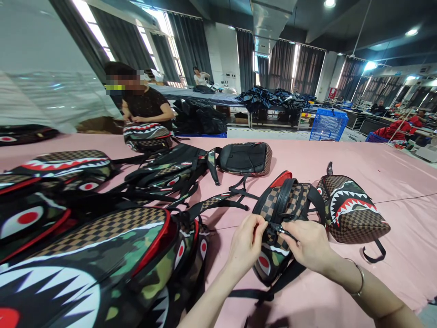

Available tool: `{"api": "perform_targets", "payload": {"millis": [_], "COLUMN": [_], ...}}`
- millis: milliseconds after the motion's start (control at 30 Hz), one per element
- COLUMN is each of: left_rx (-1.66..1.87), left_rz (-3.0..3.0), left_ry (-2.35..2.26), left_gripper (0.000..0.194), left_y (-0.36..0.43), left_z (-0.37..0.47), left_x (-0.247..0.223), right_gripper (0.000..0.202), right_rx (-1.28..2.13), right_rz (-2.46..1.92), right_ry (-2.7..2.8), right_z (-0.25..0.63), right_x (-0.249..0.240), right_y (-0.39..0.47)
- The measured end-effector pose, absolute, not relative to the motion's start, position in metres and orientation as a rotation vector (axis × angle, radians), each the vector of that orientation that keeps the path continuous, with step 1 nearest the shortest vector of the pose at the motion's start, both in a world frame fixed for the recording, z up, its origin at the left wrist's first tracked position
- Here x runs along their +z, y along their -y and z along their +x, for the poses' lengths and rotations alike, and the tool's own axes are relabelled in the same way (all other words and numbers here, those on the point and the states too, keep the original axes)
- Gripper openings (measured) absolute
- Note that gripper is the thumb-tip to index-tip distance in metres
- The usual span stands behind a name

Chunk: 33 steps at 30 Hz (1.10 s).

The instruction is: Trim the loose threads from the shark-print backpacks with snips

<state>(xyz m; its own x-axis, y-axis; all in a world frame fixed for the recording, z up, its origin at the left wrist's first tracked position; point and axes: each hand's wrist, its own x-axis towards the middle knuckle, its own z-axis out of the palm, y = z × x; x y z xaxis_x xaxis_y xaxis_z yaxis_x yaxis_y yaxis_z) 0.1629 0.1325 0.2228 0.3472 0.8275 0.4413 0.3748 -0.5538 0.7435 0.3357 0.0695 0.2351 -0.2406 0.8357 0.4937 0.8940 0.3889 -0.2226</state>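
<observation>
A small backpack (285, 200) with brown checks, camouflage and a red-and-white eye lies on its side on the pink-covered table in front of me. Over its lower part, my left hand (247, 241) is closed in a pinch on a black strap (273, 228) of the bag. My right hand (309, 243), with a bangle at the wrist, pinches the same strap just to the right. A small shiny spot shows between the fingertips; what it is, I cannot make out. Both hands partly cover the bag's lower half.
To the right lies another shark-mouth backpack (355, 209). Several more backpacks (102, 246) crowd the left side, and one black-backed bag (246, 158) lies beyond mine. A co-worker (146, 102) handles a bag across the pink table (406, 182). A blue crate (328, 124) stands behind it.
</observation>
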Motion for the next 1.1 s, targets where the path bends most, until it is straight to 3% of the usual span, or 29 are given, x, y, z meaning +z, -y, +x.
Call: {"api": "perform_targets", "payload": {"millis": [200,333,567,700,800,933,1100], "left_rx": [1.055,1.139,1.242,1.371,1.349,1.307,1.328], "left_rz": [1.908,2.087,2.35,2.174,2.27,2.534,2.593], "left_ry": [-0.633,-0.75,-0.779,-0.827,-0.884,-1.023,-0.929], "left_gripper": [0.039,0.014,0.011,0.029,0.019,0.052,0.042], "left_y": [-0.129,-0.135,-0.134,-0.132,-0.138,-0.148,-0.156], "left_z": [0.145,0.146,0.161,0.16,0.166,0.187,0.199], "left_x": [0.228,0.223,0.222,0.231,0.235,0.232,0.226], "right_gripper": [0.018,0.018,0.016,0.015,0.018,0.028,0.037], "right_rx": [-0.043,-0.013,0.086,0.164,0.178,0.134,0.175], "right_rz": [-1.352,-1.353,-1.351,-1.386,-1.419,-1.478,-1.616], "right_ry": [1.917,1.832,1.672,1.544,1.415,1.24,1.171], "right_z": [0.349,0.36,0.367,0.377,0.39,0.415,0.453], "right_x": [0.23,0.221,0.217,0.219,0.215,0.204,0.187], "right_y": [-0.065,-0.059,-0.051,-0.054,-0.064,-0.089,-0.124]}}
